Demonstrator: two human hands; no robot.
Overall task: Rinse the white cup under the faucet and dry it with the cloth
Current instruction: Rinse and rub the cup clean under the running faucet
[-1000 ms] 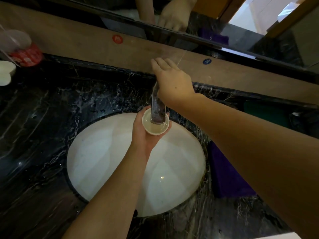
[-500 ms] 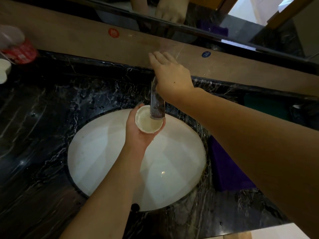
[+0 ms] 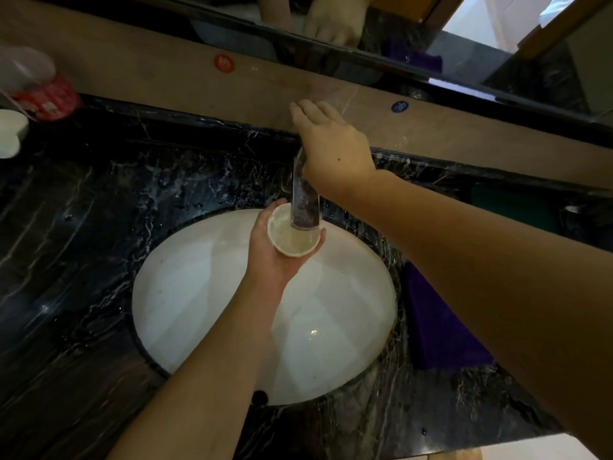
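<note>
My left hand (image 3: 273, 252) grips the small white cup (image 3: 292, 237) from below, mouth up, over the back of the white sink basin (image 3: 199, 293). The chrome faucet spout (image 3: 303, 204) ends right above the cup, and water stands in the cup. My right hand (image 3: 331, 144) lies on top of the faucet with its fingers straight and pointing toward the wall; the handle under it is hidden. A purple cloth (image 3: 438, 323) lies on the counter to the right of the basin.
The black marble counter (image 3: 83, 227) is wet around the basin. At the far left stand a clear bottle with a red label (image 3: 43, 91) and a white object (image 3: 10, 134). A wooden ledge (image 3: 166, 71) and a mirror (image 3: 497, 44) run behind.
The cup has stayed under the spout in my left hand, shifting only slightly. My right hand stays on the faucet top. The view has moved a little.
</note>
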